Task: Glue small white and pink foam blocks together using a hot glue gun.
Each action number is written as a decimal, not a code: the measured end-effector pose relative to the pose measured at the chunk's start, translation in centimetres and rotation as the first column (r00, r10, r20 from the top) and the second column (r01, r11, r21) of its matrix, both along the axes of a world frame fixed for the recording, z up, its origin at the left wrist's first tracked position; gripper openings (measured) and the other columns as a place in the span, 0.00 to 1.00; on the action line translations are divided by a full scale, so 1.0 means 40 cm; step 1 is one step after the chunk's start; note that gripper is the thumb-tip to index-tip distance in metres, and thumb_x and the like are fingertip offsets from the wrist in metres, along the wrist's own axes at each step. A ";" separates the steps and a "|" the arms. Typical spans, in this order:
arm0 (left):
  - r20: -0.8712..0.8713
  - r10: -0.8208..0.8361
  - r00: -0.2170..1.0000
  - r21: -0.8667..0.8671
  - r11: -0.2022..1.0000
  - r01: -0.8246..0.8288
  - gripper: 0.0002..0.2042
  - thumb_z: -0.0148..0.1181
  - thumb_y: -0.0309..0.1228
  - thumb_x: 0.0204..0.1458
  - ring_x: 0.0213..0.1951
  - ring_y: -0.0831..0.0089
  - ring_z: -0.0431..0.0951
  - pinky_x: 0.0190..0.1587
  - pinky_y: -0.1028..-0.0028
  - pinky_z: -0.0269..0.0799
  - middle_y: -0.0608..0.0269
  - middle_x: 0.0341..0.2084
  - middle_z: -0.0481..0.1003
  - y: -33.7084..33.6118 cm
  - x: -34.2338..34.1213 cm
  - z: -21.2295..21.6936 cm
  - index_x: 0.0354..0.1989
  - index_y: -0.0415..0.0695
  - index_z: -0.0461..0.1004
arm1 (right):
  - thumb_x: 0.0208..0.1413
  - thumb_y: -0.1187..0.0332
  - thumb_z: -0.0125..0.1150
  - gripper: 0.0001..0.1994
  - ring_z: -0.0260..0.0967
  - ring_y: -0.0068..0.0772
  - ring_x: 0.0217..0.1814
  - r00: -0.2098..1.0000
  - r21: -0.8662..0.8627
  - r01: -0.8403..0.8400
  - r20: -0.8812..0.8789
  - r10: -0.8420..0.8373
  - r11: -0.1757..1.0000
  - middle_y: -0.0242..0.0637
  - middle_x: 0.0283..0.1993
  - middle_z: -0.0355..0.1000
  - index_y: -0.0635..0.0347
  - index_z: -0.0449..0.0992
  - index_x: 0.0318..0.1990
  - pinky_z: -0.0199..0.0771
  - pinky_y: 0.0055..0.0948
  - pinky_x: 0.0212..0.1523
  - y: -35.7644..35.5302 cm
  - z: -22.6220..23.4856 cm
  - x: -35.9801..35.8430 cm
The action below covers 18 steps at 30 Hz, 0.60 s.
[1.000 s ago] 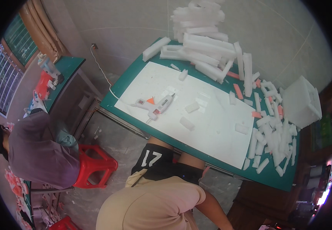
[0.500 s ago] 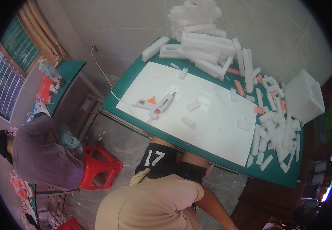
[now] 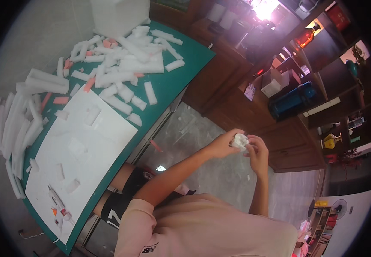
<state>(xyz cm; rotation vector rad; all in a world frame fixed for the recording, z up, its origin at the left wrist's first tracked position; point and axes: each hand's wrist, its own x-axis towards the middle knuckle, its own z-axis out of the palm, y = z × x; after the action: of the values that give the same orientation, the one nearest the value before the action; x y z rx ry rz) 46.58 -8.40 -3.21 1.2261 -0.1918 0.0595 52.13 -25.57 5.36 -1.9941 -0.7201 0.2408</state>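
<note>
My left hand [image 3: 225, 144] and my right hand [image 3: 258, 155] are raised together over the floor, to the right of the table. Between them is a small, white, crumpled-looking piece [image 3: 239, 142]; what it is made of cannot be told. The fingers of both hands close on it from either side. On the table, away from my hands, a white hot glue gun [image 3: 57, 201] lies on a white board [image 3: 48, 171]. A few short white foam pieces [image 3: 72, 186] rest on that board too.
The green table [image 3: 177, 79] holds a heap of white foam strips [image 3: 121, 79], some pink pieces [image 3: 61, 100] and a white foam box [image 3: 119, 17]. Brown wooden cabinets [image 3: 280, 150] and shelves stand on the right. A pink scrap [image 3: 156, 145] shows beside the table's edge.
My view has swung right, from the table towards the cabinets. Both hands now show, closed on the white piece; before, only one arm showed at the lower edge. The co-worker is out of view.
</note>
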 end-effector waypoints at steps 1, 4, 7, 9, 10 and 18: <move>0.008 -0.014 1.000 -0.012 1.000 0.014 0.33 0.62 0.18 0.54 0.57 0.69 0.74 0.55 0.69 0.72 0.54 0.56 0.72 0.004 -0.002 0.012 0.68 0.41 0.57 | 0.59 0.78 0.56 0.07 0.78 0.31 0.46 1.000 0.009 0.014 -0.015 -0.013 1.000 0.42 0.58 0.69 0.68 0.75 0.45 0.84 0.25 0.33 -0.001 0.011 -0.003; -0.009 -0.022 1.000 -0.037 0.999 0.022 0.33 0.62 0.18 0.54 0.57 0.68 0.74 0.55 0.69 0.73 0.54 0.57 0.72 0.024 -0.015 0.021 0.69 0.41 0.56 | 0.59 0.79 0.57 0.07 0.78 0.32 0.46 1.000 0.013 0.000 -0.029 0.000 1.000 0.41 0.58 0.69 0.68 0.75 0.44 0.84 0.25 0.33 0.012 0.023 -0.002; -0.003 0.004 1.000 -0.016 1.000 -0.004 0.33 0.62 0.18 0.54 0.57 0.68 0.74 0.55 0.69 0.73 0.54 0.57 0.71 0.042 -0.024 0.022 0.68 0.41 0.56 | 0.59 0.79 0.57 0.06 0.78 0.32 0.47 0.997 0.001 0.013 -0.073 -0.012 1.000 0.41 0.58 0.69 0.68 0.76 0.43 0.84 0.25 0.34 0.023 0.043 -0.003; 0.026 0.030 0.999 -0.048 0.998 -0.029 0.33 0.63 0.19 0.53 0.53 0.69 0.76 0.52 0.69 0.73 0.53 0.53 0.73 0.038 -0.023 0.023 0.67 0.41 0.58 | 0.59 0.79 0.56 0.06 0.78 0.32 0.47 0.999 -0.039 -0.040 -0.024 0.040 0.998 0.40 0.58 0.69 0.67 0.76 0.43 0.84 0.26 0.35 0.023 0.047 0.001; 0.037 0.043 0.998 -0.060 0.997 -0.040 0.33 0.64 0.19 0.52 0.51 0.69 0.76 0.50 0.69 0.74 0.52 0.51 0.75 0.040 -0.026 0.026 0.67 0.40 0.59 | 0.59 0.79 0.56 0.06 0.78 0.33 0.48 0.998 -0.055 -0.066 -0.004 0.066 0.996 0.40 0.58 0.69 0.67 0.76 0.42 0.84 0.26 0.35 0.024 0.044 0.002; 0.038 0.016 0.999 0.053 0.998 -0.018 0.33 0.63 0.19 0.54 0.56 0.68 0.74 0.54 0.69 0.73 0.54 0.57 0.71 0.056 -0.043 0.037 0.69 0.42 0.57 | 0.58 0.79 0.58 0.10 0.78 0.34 0.48 0.902 -0.361 -0.124 0.347 0.256 0.924 0.40 0.54 0.75 0.63 0.79 0.47 0.82 0.30 0.42 0.029 0.082 -0.013</move>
<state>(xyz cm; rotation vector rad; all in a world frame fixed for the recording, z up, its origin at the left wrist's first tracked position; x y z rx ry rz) 44.85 -6.17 -1.73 1.2809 -0.2172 0.0932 51.60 -24.40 8.66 -2.3239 -1.2034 0.0815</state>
